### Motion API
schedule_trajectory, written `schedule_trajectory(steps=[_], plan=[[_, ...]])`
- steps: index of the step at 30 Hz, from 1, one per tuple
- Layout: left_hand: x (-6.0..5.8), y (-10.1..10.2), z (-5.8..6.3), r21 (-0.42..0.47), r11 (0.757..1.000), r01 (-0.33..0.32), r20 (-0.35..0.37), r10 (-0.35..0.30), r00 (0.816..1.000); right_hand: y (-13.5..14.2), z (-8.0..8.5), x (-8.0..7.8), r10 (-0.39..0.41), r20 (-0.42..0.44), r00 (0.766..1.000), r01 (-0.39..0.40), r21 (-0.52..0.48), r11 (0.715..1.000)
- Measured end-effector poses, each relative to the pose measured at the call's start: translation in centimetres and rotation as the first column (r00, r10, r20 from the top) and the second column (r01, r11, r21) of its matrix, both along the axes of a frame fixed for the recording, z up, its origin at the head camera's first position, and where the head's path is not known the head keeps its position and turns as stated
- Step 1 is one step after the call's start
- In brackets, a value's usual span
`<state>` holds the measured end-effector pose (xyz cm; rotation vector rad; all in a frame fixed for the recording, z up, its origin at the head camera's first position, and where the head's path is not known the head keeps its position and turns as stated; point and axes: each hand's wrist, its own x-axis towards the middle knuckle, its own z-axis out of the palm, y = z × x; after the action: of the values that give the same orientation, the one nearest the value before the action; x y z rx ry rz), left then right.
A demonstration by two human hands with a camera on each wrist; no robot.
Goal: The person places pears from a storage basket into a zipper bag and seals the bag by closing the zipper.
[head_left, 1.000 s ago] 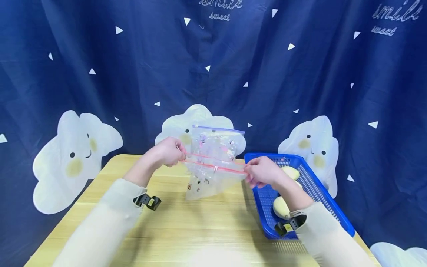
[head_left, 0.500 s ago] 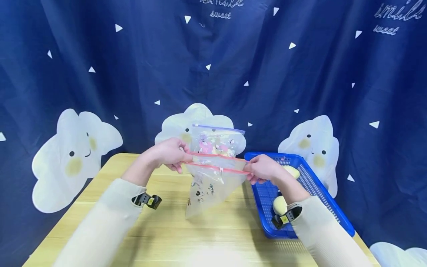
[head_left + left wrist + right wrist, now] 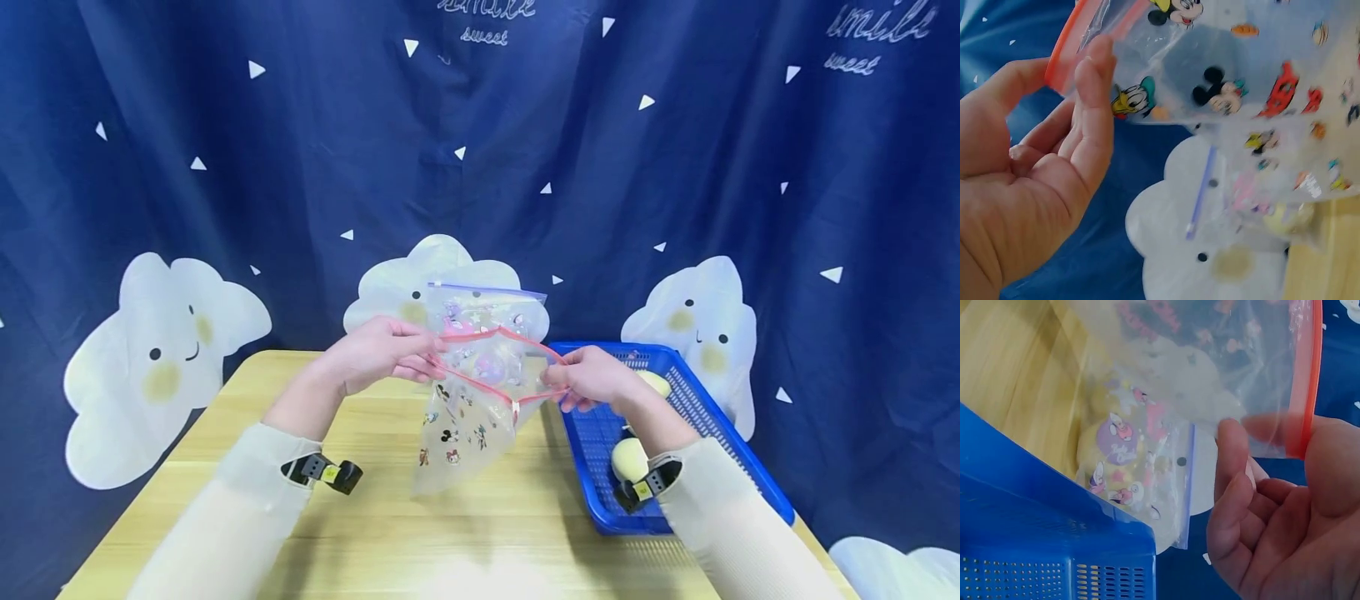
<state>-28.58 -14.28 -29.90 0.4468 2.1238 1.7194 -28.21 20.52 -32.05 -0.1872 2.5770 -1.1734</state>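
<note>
Over the middle of the table, a clear zip bag (image 3: 457, 442) with cartoon prints and a red zip hangs between both hands. Its mouth gapes, and a white slider sits on the near edge. The left hand (image 3: 386, 354) pinches the mouth's left end between thumb and fingers; in the left wrist view, fingertips press the film (image 3: 1229, 37) beside the red strip. At the other end, the right hand (image 3: 596, 379) pinches the rim, its thumb against the strip in the right wrist view. Behind stands a second zip bag (image 3: 487, 300), purple-zipped, with something yellowish inside (image 3: 1088, 450).
At the right of the wooden table (image 3: 360, 517) lies a blue perforated basket (image 3: 592, 500) holding pale yellow rounded items (image 3: 630, 460), partly hidden under the right forearm. A navy curtain (image 3: 300, 167) with white clouds hangs behind the table.
The red-zipped bag's mouth has widened from a narrow slit to a broad gap. The left hand has moved slightly right, and the bag's body hangs lower than a second ago.
</note>
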Motion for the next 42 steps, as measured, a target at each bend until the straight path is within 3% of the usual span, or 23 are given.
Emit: schedule_trajectory(steps=[5,11,16,21,27,32,37,42], plan=[[0.1,0.6,-1.1,0.1,0.994,-0.048,0.008,0.048,0.999,-0.1,-0.2,0.1,-0.018,-0.025,1.0,0.016,-0.05,0.999],[0.0,1.0,-1.4,0.125,0.986,-0.106,0.011,0.106,0.994,0.5,0.6,0.7,-0.109,-0.07,0.992,0.105,-0.069,0.992],[0.0,1.3,-1.6,0.131,0.984,-0.118,0.001,0.119,0.993,2.7,0.9,1.3,-0.144,-0.084,0.986,0.139,-0.064,0.988],[-0.5,1.5,-1.8,0.135,0.98,-0.147,0.013,0.146,0.989,5.8,0.0,1.6,-0.175,-0.068,0.982,0.172,-0.056,0.984],[-0.9,1.4,-2.0,0.166,0.97,-0.176,0.042,0.171,0.984,8.6,-2.1,1.4,-0.164,-0.055,0.985,0.169,0.108,0.98],[-1.0,1.4,-2.1,0.188,0.964,-0.189,0.064,0.18,0.982,9.8,-3.2,1.2,-0.117,-0.016,0.993,0.117,0.282,0.952],[-0.9,1.3,-2.2,0.195,0.961,-0.198,0.068,0.189,0.98,10.1,-3.7,1.3,-0.095,0.083,0.992,0.056,0.384,0.922],[-0.8,1.2,-2.0,0.192,0.959,-0.207,0.065,0.198,0.978,10.1,-4.2,1.3,-0.096,0.198,0.975,0.003,0.423,0.906]])
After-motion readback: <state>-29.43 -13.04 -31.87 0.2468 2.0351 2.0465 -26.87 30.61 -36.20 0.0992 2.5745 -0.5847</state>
